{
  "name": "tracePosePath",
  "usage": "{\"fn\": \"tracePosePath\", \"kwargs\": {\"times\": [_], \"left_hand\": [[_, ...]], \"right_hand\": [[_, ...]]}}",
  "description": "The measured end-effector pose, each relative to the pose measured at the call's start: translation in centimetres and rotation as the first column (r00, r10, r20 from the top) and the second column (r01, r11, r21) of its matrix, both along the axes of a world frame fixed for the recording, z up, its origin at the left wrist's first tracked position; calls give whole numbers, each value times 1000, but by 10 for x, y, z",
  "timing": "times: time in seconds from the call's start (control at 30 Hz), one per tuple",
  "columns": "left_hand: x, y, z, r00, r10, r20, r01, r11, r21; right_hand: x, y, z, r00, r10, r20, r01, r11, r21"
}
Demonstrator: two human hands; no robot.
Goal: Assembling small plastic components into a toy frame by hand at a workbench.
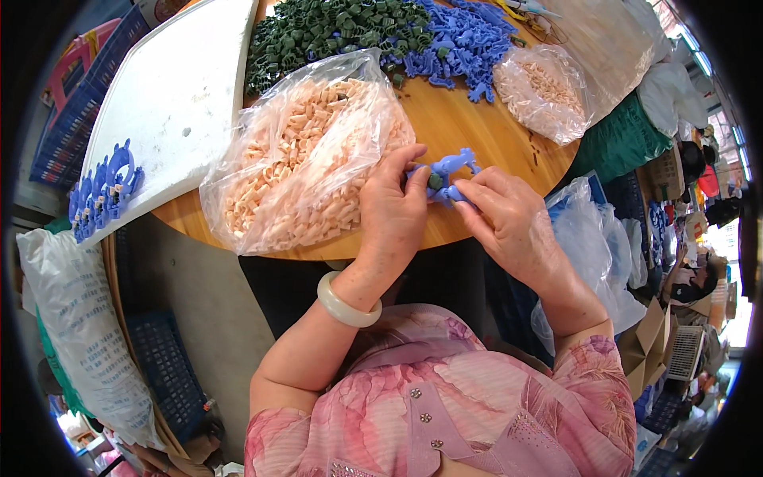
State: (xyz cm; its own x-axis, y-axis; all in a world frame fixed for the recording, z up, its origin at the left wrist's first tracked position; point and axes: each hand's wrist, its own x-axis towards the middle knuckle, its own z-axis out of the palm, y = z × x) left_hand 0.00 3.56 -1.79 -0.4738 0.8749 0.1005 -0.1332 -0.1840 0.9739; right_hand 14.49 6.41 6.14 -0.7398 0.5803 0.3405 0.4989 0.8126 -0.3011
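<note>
My left hand [393, 211] and my right hand [509, 219] meet over the front edge of a round wooden table [453, 127]. Together they grip a small blue plastic toy figure [450, 167] with a dark green piece at its middle. The figure's upper part sticks out above my fingers; its lower part is hidden by them. A pale bangle [346, 306] sits on my left wrist. Just left of my left hand lies a clear bag of pale orange plastic parts [306, 163].
At the table's far side lie a heap of dark green parts [326, 36], a heap of blue figures [461, 44] and a second clear bag of pale parts [544, 91]. A white board [179, 95] carries several blue pieces [103, 191]. Blue crates and bags surround the table.
</note>
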Motion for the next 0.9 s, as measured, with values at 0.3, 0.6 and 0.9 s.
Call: {"fn": "tracePosePath", "kwargs": {"times": [0.3, 0.6, 0.9], "left_hand": [[-1, 1, 0, 997, 8, -71, -8, 1000, -1], [-1, 2, 0, 996, -2, -86, 1, 1000, -10], [-3, 1, 0, 984, -57, -168, 56, 998, -15]], "right_hand": [[-2, 1, 2, 996, 36, 81, -40, 998, 52], [-3, -1, 4, 989, 42, 145, -56, 994, 97], [-3, 3, -2, 990, 70, 121, -100, 959, 264]]}}
